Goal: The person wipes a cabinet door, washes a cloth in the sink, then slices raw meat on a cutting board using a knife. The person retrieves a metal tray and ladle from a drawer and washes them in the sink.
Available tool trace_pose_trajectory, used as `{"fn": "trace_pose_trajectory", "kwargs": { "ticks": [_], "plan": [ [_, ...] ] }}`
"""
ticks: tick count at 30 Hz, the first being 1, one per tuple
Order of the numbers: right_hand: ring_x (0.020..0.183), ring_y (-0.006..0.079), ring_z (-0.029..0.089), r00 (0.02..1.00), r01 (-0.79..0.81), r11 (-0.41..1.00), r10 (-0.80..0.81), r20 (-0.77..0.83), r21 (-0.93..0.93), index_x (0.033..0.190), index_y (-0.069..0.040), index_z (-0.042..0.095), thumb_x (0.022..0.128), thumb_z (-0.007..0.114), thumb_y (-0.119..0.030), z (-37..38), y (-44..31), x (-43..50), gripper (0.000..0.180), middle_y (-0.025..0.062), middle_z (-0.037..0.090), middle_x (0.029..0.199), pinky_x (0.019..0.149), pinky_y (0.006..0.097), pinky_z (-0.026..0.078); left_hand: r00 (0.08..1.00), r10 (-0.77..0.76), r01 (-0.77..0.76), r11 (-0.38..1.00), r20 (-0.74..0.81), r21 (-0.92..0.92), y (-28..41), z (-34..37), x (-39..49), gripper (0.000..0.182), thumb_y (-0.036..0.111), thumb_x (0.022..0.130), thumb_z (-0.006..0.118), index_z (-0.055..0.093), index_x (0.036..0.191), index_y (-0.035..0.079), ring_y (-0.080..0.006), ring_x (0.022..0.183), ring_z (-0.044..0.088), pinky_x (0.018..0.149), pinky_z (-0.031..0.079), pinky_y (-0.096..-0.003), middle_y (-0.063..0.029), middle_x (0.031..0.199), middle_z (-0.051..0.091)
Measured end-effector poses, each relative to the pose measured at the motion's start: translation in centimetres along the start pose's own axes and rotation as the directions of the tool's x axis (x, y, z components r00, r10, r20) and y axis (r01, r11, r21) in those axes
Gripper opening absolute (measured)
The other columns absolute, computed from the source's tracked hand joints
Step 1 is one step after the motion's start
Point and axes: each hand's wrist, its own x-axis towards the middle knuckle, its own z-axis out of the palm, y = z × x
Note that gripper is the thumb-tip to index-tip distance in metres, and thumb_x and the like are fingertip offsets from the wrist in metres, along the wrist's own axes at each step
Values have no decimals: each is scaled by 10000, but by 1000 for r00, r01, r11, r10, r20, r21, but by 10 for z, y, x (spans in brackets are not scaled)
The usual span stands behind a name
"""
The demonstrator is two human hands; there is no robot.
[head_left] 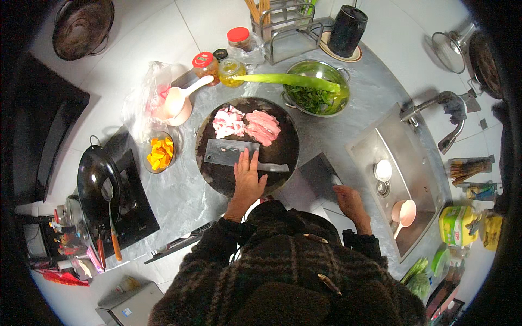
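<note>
My left hand (248,179) lies nearly flat at the front of a round dark chopping board (212,179), its fingertips over the blade of a cleaver (228,152) that rests there, handle to the right. Beyond that blade are a heap of pale, fatty meat pieces (228,122) and a heap of sliced pink meat (263,127). To the right of the board, my right hand (350,203) is closed round the pale handle of a second cleaver (319,177), whose broad dark blade points away to the left, over the counter's front edge.
A steel pot (344,98) holds green leaves, with a long green stalk (293,79) across it. A glass bowl (173,157) of orange pieces stands left, near a wok (91,183) on the stove. Lidded jars (206,65) stand behind; the sink (424,175) is at right.
</note>
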Motion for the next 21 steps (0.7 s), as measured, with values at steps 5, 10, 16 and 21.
{"fn": "trace_pose_trajectory", "kwargs": {
  "ticks": [5, 10, 16, 21],
  "plan": [
    [866, 389, 594, 999, 10, 999, -12, 47, 49, 990, -36, 628, 885, 493, -150, -15, 40, -29, 205, 216, 625, 931, 745, 443, 479, 997, -32, 24, 994, -76, -107, 39, 21, -28, 754, 148, 761, 628, 236, 1389, 5, -426, 1266, 295, 1038, 243, -484, -282, 1399, 241],
    [859, 392, 589, 998, -20, 998, 16, 57, 60, 980, -35, 622, 881, 509, -176, -40, 81, -69, 206, 209, 626, 909, 737, 453, 473, 994, -79, 69, 991, -81, -118, 78, 57, -68, 754, 109, 773, 628, 207, 1384, -19, -435, 1265, 316, 1027, 311, -416, -311, 1371, 276],
    [852, 359, 619, 999, 26, 997, -29, 34, 69, 994, 3, 623, 845, 517, -77, -62, 135, -113, 200, 217, 634, 911, 729, 396, 479, 974, -198, 184, 974, -109, -129, 104, 73, -112, 797, 96, 763, 639, 164, 1392, -28, -432, 1264, 319, 1036, 308, -398, -308, 1376, 269],
    [887, 379, 595, 993, 98, 990, -90, -82, 101, 1028, -14, 607, 834, 521, -57, -52, 161, -136, 216, 220, 614, 964, 747, 405, 474, 948, -287, 284, 958, -135, -38, 115, 76, -148, 803, 102, 775, 630, 141, 1405, 8, -436, 1208, 387, 988, 366, -412, -281, 1390, 258]
  ]
}}
